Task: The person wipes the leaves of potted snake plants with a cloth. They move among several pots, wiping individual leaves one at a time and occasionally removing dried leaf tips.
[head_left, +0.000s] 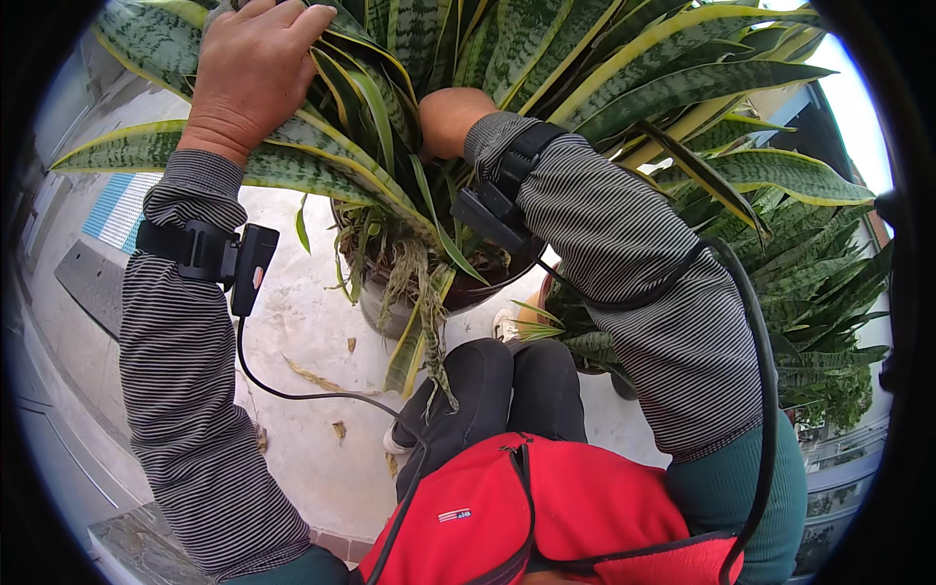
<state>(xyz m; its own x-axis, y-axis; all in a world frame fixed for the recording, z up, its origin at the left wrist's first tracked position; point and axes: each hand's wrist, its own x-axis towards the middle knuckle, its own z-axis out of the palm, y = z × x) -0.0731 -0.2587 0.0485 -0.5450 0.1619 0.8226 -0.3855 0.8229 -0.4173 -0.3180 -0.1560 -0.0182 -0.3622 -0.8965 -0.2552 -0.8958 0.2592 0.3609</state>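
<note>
A large potted snake plant (490, 55) with yellow-edged leaves stands before me. My left hand (252, 73) is curled at its upper left, over a broad leaf. A scrap of grey cloth-like material (213, 13) shows at its fingers, partly cut off by the picture's top edge. Deep among the leaf bases is my right hand (453, 117); its fingers are hidden by foliage, so what they hold cannot be seen. Dry, withered strands (424, 300) hang over the rim of the dark glazed pot (486, 285). One yellow-edged leaf (409, 358) droops down in front of the pot.
More potted snake plants (812, 292) crowd the right side. A smaller pot (545, 296) stands close to my knees (475, 380). Fallen dry leaves (338, 430) lie on the pale floor (314, 461). Black cables (329, 396) run from devices on both forearms.
</note>
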